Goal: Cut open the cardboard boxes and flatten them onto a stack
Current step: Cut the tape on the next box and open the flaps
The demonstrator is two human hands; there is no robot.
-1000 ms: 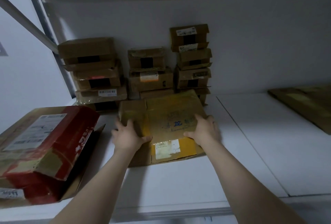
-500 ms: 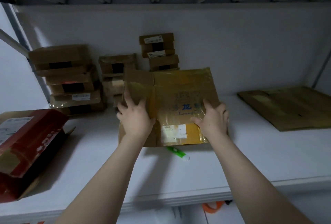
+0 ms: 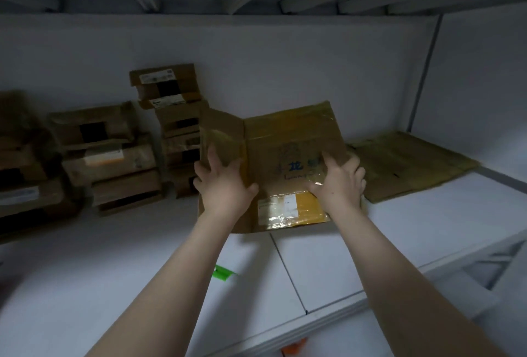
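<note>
Head view: flattened cardboard box (image 3: 285,151) clasped by left hand (image 3: 225,185) and right hand (image 3: 339,185), raised over shelf (image 3: 328,265), short of stack (image 3: 407,165) at right. Feared: slip on glossy tape (image 3: 310,205), hence crooked landing off stack.

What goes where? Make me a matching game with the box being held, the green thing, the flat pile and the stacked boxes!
Things: 1 held box; 2 green tool; 3 flat cardboard pile; 4 stacked boxes.
Places: A far right on the shelf; B left, against the wall; C between left hand and right hand; D partly hidden by the left forearm.
Pairs: 1-C, 2-D, 3-A, 4-B.
</note>
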